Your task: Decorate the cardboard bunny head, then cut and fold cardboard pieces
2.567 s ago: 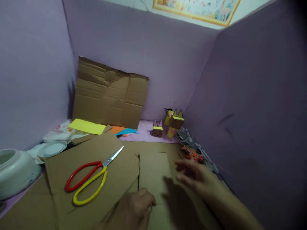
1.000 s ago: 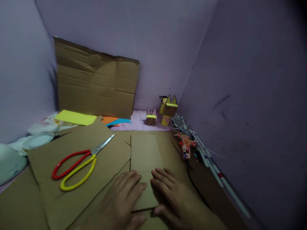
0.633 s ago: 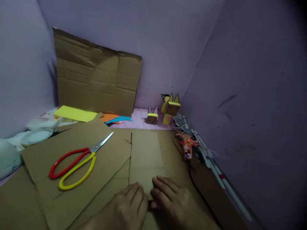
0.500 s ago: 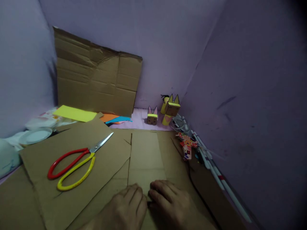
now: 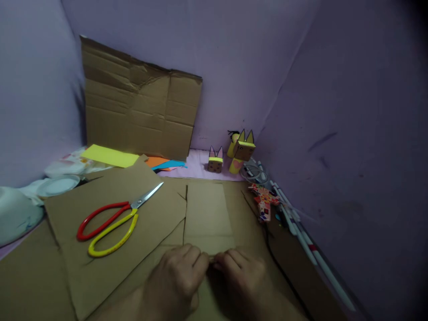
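Observation:
My left hand (image 5: pixel 175 281) and my right hand (image 5: pixel 242 278) lie side by side at the bottom centre, fingers curled down on the near end of a narrow cardboard strip (image 5: pixel 207 214). Their fingertips meet at about the strip's fold line. The strip lies lengthwise away from me on larger cardboard sheets (image 5: pixel 127 209). Red-and-yellow scissors (image 5: pixel 112 223) rest on the left sheet, a hand's width left of my left hand, blades pointing to the back right.
A big creased cardboard panel (image 5: pixel 140 113) leans on the back wall, with coloured paper sheets (image 5: pixel 110 156) in front. Small cardboard figures with ears (image 5: pixel 242 151) stand in the corner. A patterned glue gun (image 5: pixel 264 200), cable and white sticks lie along the right wall. White bowl (image 5: pixel 15 214) at left.
Both hands came together on the strip's near end; their flat, stretched fingers curled and pulled back toward me, closing against each other. The view shifted slightly.

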`<state>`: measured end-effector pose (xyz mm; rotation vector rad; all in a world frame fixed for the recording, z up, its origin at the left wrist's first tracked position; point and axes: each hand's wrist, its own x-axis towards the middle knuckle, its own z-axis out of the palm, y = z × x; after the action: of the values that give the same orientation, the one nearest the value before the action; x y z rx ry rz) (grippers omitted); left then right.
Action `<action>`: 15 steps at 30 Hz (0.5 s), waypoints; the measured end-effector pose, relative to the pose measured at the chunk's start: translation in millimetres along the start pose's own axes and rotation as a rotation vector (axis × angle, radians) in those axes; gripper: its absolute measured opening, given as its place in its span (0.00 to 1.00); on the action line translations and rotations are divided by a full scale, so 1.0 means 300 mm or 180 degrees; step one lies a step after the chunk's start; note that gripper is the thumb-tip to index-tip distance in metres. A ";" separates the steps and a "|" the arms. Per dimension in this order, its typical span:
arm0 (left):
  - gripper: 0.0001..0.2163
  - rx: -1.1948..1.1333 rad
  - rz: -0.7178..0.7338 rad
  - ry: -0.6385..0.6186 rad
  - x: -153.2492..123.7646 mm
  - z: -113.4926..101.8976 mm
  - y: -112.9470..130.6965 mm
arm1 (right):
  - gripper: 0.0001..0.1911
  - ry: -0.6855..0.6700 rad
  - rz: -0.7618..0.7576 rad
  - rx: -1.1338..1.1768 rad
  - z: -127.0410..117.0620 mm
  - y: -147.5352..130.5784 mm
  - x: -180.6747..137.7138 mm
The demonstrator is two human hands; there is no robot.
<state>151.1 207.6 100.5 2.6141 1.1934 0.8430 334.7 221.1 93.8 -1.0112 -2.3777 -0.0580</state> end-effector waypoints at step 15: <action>0.14 0.0314 0.0587 0.0395 -0.018 -0.003 -0.002 | 0.12 0.0429 -0.0293 -0.0069 -0.006 0.001 -0.037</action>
<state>147.5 204.0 98.8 2.8232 1.0591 1.0177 342.0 213.6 89.8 -0.8789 -2.3035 -0.1808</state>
